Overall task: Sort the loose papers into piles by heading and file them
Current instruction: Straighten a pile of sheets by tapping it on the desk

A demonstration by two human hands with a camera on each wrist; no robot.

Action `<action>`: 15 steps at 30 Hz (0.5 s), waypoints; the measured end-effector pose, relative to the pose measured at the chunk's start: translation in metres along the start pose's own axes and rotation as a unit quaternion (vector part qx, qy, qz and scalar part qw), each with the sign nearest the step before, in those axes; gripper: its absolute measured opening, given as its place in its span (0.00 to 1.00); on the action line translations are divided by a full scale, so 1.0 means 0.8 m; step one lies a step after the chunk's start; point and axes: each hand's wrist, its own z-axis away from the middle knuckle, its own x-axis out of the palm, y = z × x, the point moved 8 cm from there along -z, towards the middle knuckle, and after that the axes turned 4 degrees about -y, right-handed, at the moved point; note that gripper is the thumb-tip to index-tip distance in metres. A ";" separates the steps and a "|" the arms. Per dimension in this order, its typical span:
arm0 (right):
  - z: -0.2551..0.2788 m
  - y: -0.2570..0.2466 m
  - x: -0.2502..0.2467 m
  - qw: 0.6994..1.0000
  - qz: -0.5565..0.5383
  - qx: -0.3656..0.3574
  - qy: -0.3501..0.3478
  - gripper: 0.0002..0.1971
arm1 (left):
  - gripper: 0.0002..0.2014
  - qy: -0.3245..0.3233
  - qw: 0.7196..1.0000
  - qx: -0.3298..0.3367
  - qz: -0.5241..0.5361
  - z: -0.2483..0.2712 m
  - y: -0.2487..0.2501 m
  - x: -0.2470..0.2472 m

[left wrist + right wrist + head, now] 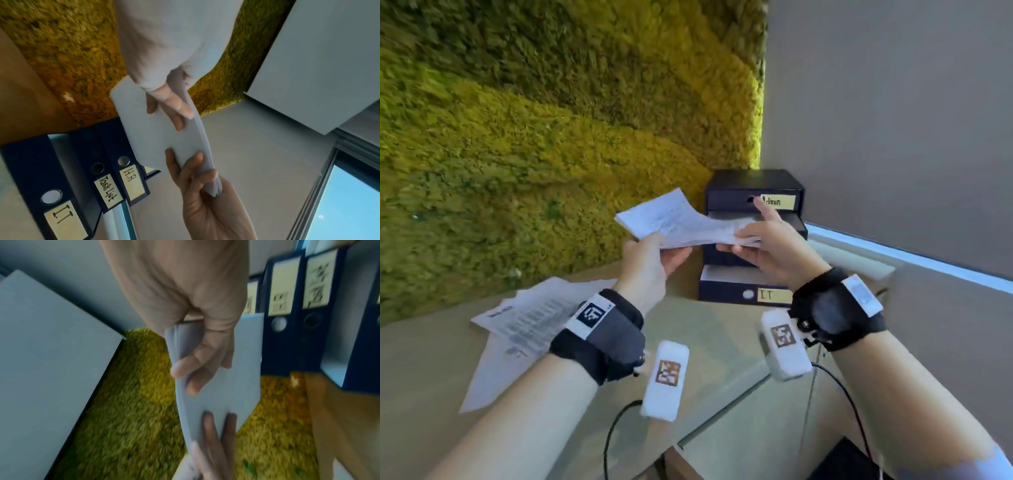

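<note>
White paper: a thin sheaf of sheets (681, 222), held in the air before the binder stack (753, 236).
Left hand (650, 263): fingers (176, 120) curled under the near end, thumb on top.
Right hand (767, 240): fingers (207, 363) pinching the far end, index raised near the "Admin" label (779, 201).
Loose papers (527, 318): fanned on the bench (722, 342), left, unsorted.
Binders: stacked flat, spines labelled Admin, H.R, Task List, IT.
Risk: the sheaf sags between the hands; a slackened pinch could spill sheets, or send them into the wrong binder.
</note>
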 end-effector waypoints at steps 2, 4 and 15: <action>0.002 -0.008 -0.045 0.999 -0.013 0.021 0.031 0.29 | 0.15 -0.045 0.997 -0.055 -0.021 -0.005 -0.026 0.034; 0.002 -0.019 -0.084 0.998 -0.020 0.024 0.050 0.21 | 0.16 -0.082 0.992 -0.090 -0.041 -0.010 -0.044 0.062; -0.119 -0.041 -0.208 0.987 0.014 0.033 0.159 0.06 | 0.25 -0.042 0.990 -0.121 -0.065 -0.118 -0.091 0.127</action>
